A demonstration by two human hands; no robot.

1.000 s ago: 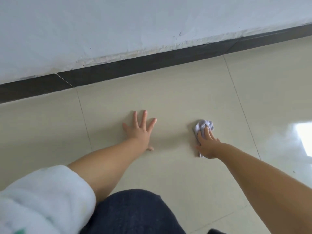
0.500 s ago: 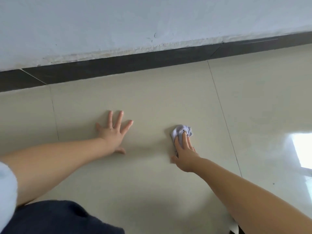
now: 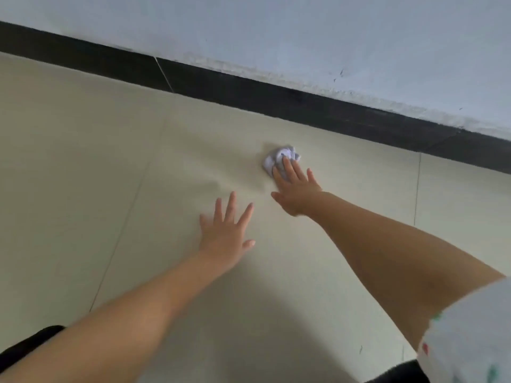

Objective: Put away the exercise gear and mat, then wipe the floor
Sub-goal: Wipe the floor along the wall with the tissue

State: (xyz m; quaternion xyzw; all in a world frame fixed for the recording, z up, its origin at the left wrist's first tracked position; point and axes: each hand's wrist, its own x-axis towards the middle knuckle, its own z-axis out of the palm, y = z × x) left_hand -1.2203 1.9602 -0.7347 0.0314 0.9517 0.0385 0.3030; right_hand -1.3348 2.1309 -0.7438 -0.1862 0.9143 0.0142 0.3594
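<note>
A crumpled pale lilac cloth (image 3: 282, 156) lies on the cream tiled floor (image 3: 83, 161), a short way in front of the wall. My right hand (image 3: 296, 189) presses flat on the near part of the cloth, fingers stretched over it. My left hand (image 3: 226, 233) rests flat on the floor below and to the left of the right hand, fingers spread, holding nothing. No exercise gear or mat is in view.
A black skirting strip (image 3: 276, 103) runs along the foot of the white wall (image 3: 304, 37), just beyond the cloth. Dark trousers show at the bottom left corner (image 3: 27, 344), and a white sleeve (image 3: 470, 335) at the bottom right.
My right hand has pushed the cloth forward, closer to the skirting. The view has swung, so the wall now slants down to the right. My left hand stays flat on the floor.
</note>
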